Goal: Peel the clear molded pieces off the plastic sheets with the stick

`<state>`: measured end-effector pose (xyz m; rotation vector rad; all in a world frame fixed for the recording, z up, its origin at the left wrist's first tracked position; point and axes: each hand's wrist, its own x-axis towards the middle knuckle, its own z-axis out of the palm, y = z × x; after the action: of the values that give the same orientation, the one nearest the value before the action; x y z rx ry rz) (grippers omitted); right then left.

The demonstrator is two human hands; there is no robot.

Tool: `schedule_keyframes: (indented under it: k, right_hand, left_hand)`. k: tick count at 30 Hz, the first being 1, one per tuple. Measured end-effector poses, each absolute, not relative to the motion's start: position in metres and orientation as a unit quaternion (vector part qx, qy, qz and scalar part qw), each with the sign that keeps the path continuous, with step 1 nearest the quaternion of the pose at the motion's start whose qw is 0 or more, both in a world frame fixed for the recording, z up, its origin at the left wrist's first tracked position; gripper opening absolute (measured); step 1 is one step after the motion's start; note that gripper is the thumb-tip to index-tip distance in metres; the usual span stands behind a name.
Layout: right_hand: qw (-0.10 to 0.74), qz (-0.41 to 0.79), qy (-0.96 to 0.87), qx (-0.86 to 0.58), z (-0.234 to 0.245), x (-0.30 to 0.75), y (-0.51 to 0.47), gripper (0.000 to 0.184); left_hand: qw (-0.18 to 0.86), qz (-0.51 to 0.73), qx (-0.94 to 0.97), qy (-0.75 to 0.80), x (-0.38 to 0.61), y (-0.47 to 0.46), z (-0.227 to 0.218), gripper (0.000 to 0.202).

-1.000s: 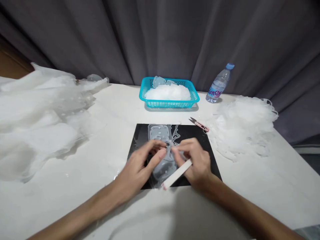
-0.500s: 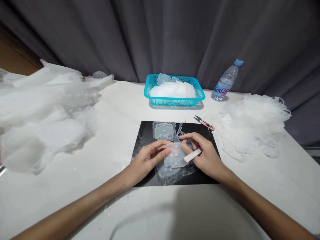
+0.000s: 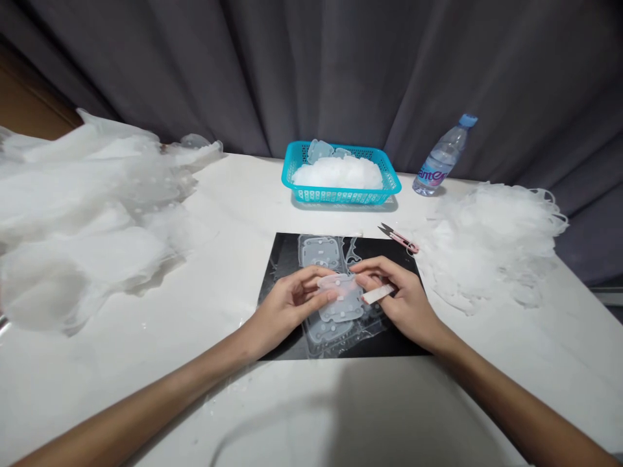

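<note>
My left hand pinches a translucent, milky sheet piece with rounded corners and small white spots, thumb on top and fingers behind. My right hand is closed around a short white flat stick with a reddish end. Its thumb and forefinger meet the piece's upper right edge; whether they grip it I cannot tell. Under both hands lies a clear moulded sheet with outlined shapes, one similar shape showing at its top. The sheet rests on a black mat.
A turquoise basket holding white translucent pieces stands at the back. Pink-handled thread snips lie right of the mat. Behind them is a water bottle. White film heaps lie left and right; a grey curtain hangs behind.
The translucent piece has shifted slightly and tilted between my hands. My right thumb and forefinger have moved in to its edge, and the white stick lies flatter, a little higher and to the right.
</note>
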<state>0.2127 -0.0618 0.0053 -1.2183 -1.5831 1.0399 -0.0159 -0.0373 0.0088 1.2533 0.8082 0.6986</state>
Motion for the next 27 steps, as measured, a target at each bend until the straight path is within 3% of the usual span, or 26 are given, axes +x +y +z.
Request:
schedule_keyframes:
  k: [7, 16, 27]
  right_hand:
    - [0.476, 0.423, -0.595, -0.490, 0.005, 0.210, -0.060, 0.010]
    - [0.481, 0.429, -0.586, -0.492, 0.007, 0.210, -0.058, 0.011]
    - [0.374, 0.286, -0.662, -0.583, -0.003, 0.232, -0.046, 0.019]
  left_hand:
    - [0.685, 0.327, 0.553, 0.342, -0.016, -0.036, 0.002, 0.037]
    - [0.686, 0.303, 0.539, 0.384, -0.016, -0.035, 0.008, 0.027]
    - [0.688, 0.331, 0.517, 0.387, -0.017, -0.033, 0.010, 0.027]
